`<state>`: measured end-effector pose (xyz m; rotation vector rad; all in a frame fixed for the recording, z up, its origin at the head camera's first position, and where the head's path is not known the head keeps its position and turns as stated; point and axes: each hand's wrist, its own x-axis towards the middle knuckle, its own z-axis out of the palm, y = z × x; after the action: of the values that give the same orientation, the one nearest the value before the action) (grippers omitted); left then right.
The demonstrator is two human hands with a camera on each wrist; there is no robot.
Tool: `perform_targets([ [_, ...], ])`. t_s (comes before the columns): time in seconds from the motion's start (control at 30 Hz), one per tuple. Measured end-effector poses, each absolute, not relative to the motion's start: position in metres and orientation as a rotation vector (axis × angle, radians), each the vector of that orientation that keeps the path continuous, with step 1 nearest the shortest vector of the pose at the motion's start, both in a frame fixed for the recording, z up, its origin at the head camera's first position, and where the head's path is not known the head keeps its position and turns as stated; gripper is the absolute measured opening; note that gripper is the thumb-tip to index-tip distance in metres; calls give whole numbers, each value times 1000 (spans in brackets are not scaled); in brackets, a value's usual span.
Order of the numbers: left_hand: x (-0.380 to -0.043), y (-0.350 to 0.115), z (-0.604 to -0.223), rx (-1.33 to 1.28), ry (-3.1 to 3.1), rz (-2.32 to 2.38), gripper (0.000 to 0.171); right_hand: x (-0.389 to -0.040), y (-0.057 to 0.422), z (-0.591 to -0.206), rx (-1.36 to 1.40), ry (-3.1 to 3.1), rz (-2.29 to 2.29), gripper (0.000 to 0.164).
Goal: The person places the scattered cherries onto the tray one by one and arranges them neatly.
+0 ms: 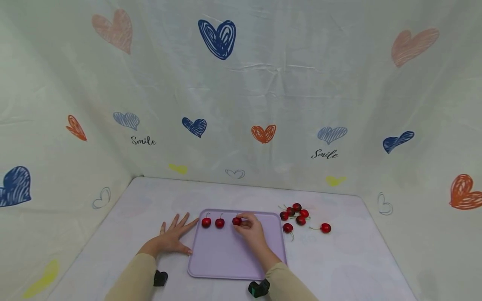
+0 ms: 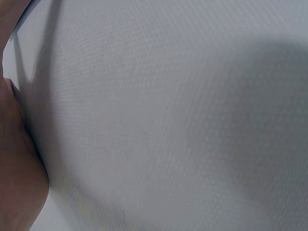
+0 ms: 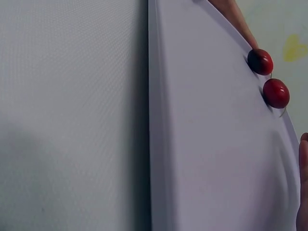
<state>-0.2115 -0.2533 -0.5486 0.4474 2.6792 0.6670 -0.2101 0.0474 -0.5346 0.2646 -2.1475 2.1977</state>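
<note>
A lilac rectangular tray (image 1: 222,255) lies on the white tabletop. My left hand (image 1: 171,239) rests beside it with fingers spread, the index fingertip and thumb at its left edge. Between thumb and fingers, my right hand (image 1: 251,234) pinches a dark red cherry (image 1: 236,221) over the tray's upper middle. Two more cherries sit to its left along the far side: one near the corner (image 1: 206,222), the other (image 1: 219,223) a little further right, stems pointing away. The right wrist view shows that pair too, the nearer cherry (image 3: 276,93) beside my right fingers (image 3: 303,183).
Just past the tray's right edge is a loose cluster of several cherries (image 1: 301,220). A single cherry (image 1: 325,228) lies farther right, its stem pointing left. Behind the table hangs a pale curtain (image 1: 241,96) printed with hearts. Mostly white cloth (image 2: 144,120) fills the left wrist view.
</note>
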Motion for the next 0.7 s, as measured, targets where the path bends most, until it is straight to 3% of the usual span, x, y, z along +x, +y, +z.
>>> perform_targets([
  [0.7, -211, -250, -543, 443, 2666, 678, 108, -230, 37, -584, 168, -2292, 1795, 31],
])
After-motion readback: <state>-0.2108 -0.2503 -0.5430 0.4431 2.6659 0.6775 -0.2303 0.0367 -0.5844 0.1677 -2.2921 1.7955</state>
